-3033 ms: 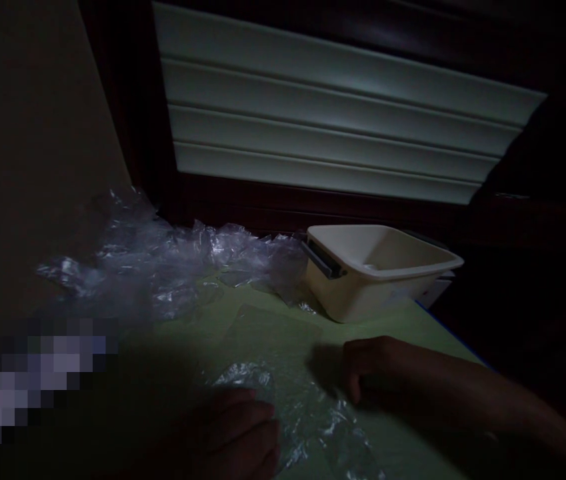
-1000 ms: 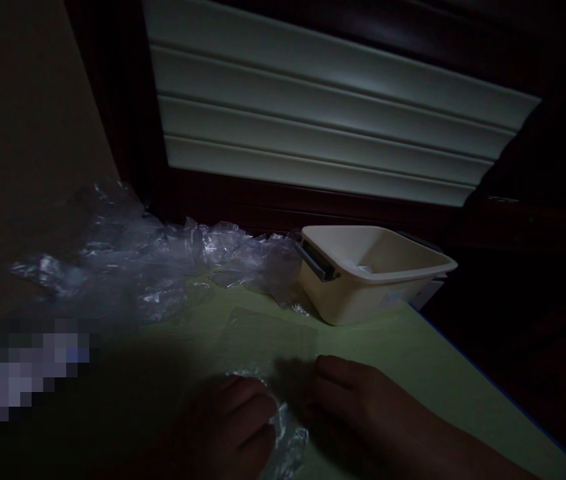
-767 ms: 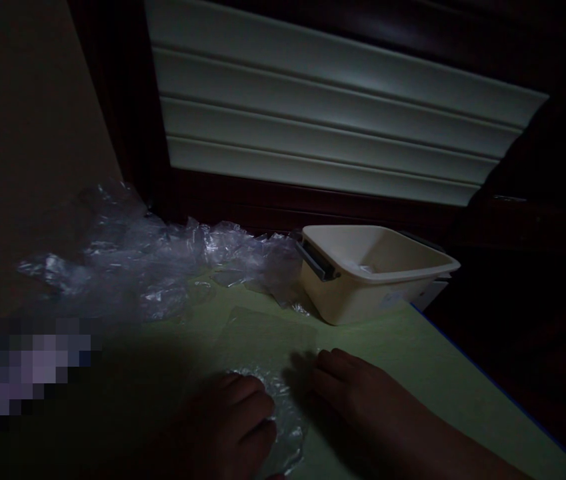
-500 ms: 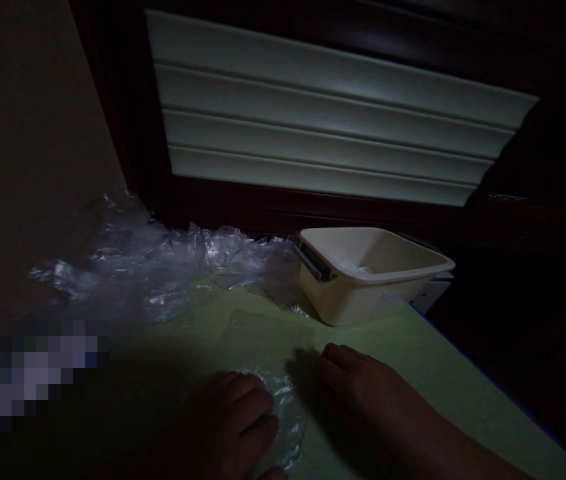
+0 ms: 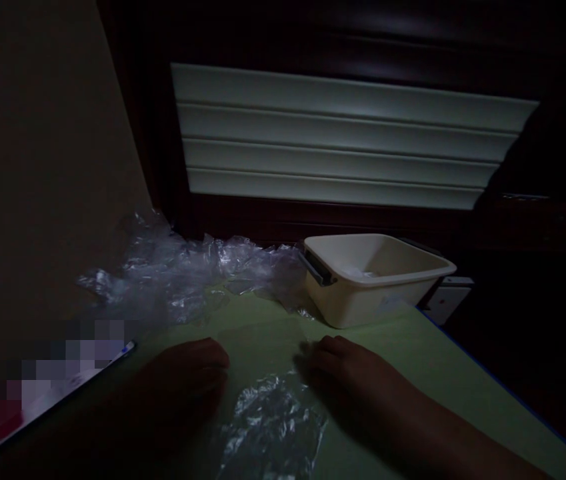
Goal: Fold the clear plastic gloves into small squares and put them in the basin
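- A crinkly sheet of clear, shiny plastic [image 5: 275, 427] lies nearest, low in the middle, on the pale green, flat surface [image 5: 463, 393].
- Down on the left is a long, pale thing [image 5: 77, 379] with a bit of blue at its tip. Most of it is blurred into squares.
- The left hand [image 5: 193, 368] is low over the surface, to the left of the crinkly plastic. Its fingers are bent and close together. It is too dark to tell if they pinch anything.
- The right hand [image 5: 343, 368] is on the other side, with its fingers curled down. I cannot tell if the tips hold any plastic.
- Between the hands and a bit past them lies a smooth, thin, see-through piece of plastic [image 5: 263, 333].
- Farther back on the left is a big, messy heap of clear, crumpled plastic [image 5: 177, 270].
- To its right sits a cream, box-shaped tub [image 5: 363, 308] with dark handles. Something pale [image 5: 360, 273] is inside.
- Just past the tub, on the right, is a small white boxy thing [image 5: 447, 303].
- At the back is a pale panel with long slats [image 5: 343, 137] in a dark wood frame [image 5: 313, 223].
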`<state>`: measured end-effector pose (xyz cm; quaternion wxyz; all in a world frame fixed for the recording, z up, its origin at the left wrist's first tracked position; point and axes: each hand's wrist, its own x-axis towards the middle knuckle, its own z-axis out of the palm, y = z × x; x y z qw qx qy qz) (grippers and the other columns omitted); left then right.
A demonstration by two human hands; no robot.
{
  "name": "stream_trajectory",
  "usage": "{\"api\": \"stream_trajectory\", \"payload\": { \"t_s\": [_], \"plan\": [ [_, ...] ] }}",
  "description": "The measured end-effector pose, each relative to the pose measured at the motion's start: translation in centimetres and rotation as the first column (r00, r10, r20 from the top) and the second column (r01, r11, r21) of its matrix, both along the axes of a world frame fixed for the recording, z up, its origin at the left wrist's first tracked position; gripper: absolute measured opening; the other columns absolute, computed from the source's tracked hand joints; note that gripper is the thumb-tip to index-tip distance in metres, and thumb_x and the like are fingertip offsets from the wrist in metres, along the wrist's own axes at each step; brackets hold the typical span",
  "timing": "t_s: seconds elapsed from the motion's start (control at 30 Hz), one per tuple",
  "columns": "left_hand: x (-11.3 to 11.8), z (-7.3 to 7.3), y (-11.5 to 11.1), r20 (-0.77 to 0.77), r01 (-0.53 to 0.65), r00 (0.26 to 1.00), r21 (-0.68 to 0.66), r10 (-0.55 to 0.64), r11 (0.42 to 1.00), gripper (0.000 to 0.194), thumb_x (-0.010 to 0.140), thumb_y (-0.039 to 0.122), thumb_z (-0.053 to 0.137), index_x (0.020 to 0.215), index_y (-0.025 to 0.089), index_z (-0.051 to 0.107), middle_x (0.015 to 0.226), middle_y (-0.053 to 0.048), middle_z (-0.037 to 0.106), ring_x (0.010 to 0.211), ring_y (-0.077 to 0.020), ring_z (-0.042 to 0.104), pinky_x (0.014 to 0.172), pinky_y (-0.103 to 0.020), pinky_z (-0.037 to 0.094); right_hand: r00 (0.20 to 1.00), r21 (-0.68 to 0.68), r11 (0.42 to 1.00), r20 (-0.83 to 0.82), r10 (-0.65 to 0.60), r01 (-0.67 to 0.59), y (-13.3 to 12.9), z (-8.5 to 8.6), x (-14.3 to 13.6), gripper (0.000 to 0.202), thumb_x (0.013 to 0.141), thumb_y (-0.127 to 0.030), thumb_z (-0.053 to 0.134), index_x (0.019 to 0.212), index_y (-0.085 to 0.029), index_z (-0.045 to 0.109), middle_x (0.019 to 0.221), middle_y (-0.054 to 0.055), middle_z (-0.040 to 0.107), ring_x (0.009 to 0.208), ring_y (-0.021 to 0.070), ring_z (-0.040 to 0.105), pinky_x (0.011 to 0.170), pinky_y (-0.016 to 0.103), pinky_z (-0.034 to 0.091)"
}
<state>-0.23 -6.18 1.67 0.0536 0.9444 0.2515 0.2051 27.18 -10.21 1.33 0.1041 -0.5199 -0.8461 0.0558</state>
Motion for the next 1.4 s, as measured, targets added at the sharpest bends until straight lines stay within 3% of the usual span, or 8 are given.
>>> {"api": "stream_trajectory", "payload": {
  "t_s": [0.27, 0.4, 0.57, 0.8, 0.93, 1.07, 1.27, 1.4],
  "plan": [
    [-0.4, -0.4, 0.6, -0.091, 0.081, 0.993, 0.069, -0.074, 0.994, 0.024, 0.089, 0.012, 0.034, 0.076, 0.018, 0.053, 0.083, -0.003, 0.059, 0.073, -0.0158, 0.053, 0.065, -0.025, 0.042, 0.986, -0.079, 0.996, -0.166, 0.017, -0.030, 0.2, 0.5, 0.6, 0.018, 0.090, -0.015, 0.048, 0.087, -0.017, 0.066, 0.087, 0.007, 0.062, 0.074, 0.0163, 0.057, 0.067, 0.027, 0.046],
    [-0.1, -0.7, 0.3, -0.066, 0.089, 0.994, 0.072, -0.084, 0.993, 0.023, 0.088, 0.010, 0.036, 0.074, 0.018, 0.052, 0.080, -0.003, 0.058, 0.070, -0.0153, 0.053, 0.063, -0.024, 0.040, 0.940, -0.102, 0.992, -0.328, -0.098, 0.068, 0.9, 0.5, 0.9, 0.018, 0.089, -0.022, 0.049, 0.095, -0.015, 0.065, 0.092, 0.010, 0.062, 0.077, 0.0196, 0.060, 0.068, 0.030, 0.047],
    [0.1, -0.5, -0.6, 0.009, 0.122, 0.992, 0.111, -0.124, 0.986, 0.022, 0.086, 0.008, 0.037, 0.078, 0.019, 0.055, 0.081, -0.003, 0.061, 0.071, -0.0149, 0.054, 0.064, -0.023, 0.042, 0.895, -0.062, 0.984, -0.407, -0.180, 0.169, 2.5, -0.5, 1.2, 0.022, 0.087, -0.023, 0.049, 0.098, -0.013, 0.065, 0.092, 0.013, 0.065, 0.077, 0.0229, 0.062, 0.068, 0.034, 0.048],
    [-0.1, -1.6, 0.8, 0.134, -0.047, 0.990, 0.027, 0.043, 0.999, 0.024, 0.091, 0.013, 0.036, 0.084, 0.017, 0.059, 0.087, -0.004, 0.062, 0.078, -0.0146, 0.058, 0.069, -0.024, 0.046, 0.776, -0.135, 0.975, -0.591, -0.221, 0.175, 3.2, -1.8, 0.3, 0.021, 0.074, -0.022, 0.061, 0.093, -0.015, 0.067, 0.086, 0.009, 0.068, 0.076, 0.0217, 0.062, 0.066, 0.032, 0.048],
    [-0.3, -2.2, 1.3, 0.149, -0.099, 0.983, -0.040, 0.104, 0.994, 0.023, 0.091, 0.015, 0.039, 0.084, 0.018, 0.060, 0.087, -0.003, 0.062, 0.080, -0.0148, 0.060, 0.072, -0.025, 0.048, 0.722, -0.154, 0.976, -0.657, -0.215, 0.151, 3.3, -2.3, 0.0, 0.020, 0.077, -0.026, 0.057, 0.092, -0.015, 0.065, 0.079, 0.006, 0.066, 0.071, 0.0191, 0.061, 0.062, 0.029, 0.048],
    [-0.2, -2.5, 1.4, 0.250, -0.161, 0.951, -0.095, 0.180, 0.982, 0.022, 0.088, 0.020, 0.042, 0.100, 0.018, 0.061, 0.096, -0.006, 0.064, 0.087, -0.0182, 0.063, 0.077, -0.031, 0.052, 0.650, -0.173, 0.975, -0.727, -0.224, 0.142, 3.4, -2.4, -0.1, 0.026, 0.081, -0.039, 0.055, 0.092, -0.016, 0.063, 0.078, 0.005, 0.065, 0.071, 0.0189, 0.061, 0.061, 0.029, 0.049],
    [-0.1, -3.7, 2.2, 0.369, -0.276, 0.828, -0.386, 0.422, 0.880, 0.042, 0.078, 0.038, 0.057, 0.116, 0.019, 0.057, 0.108, -0.008, 0.067, 0.092, -0.0230, 0.065, 0.079, -0.036, 0.055, 0.484, -0.172, 0.981, -0.853, -0.194, 0.090, 2.9, -2.0, -0.4, 0.025, 0.076, -0.042, 0.065, 0.085, -0.019, 0.063, 0.077, 0.003, 0.064, 0.072, 0.0179, 0.061, 0.065, 0.029, 0.049],
    [-0.2, -3.5, 2.3, 0.321, -0.275, 0.828, -0.483, 0.460, 0.831, 0.043, 0.075, 0.039, 0.061, 0.114, 0.021, 0.058, 0.106, -0.007, 0.070, 0.095, -0.0242, 0.065, 0.084, -0.038, 0.054, 0.409, -0.119, 0.989, -0.901, -0.146, 0.092, 2.7, -1.8, -0.7, 0.024, 0.074, -0.042, 0.069, 0.081, -0.020, 0.063, 0.076, 0.003, 0.062, 0.072, 0.0177, 0.059, 0.064, 0.029, 0.048]
  ]
}}
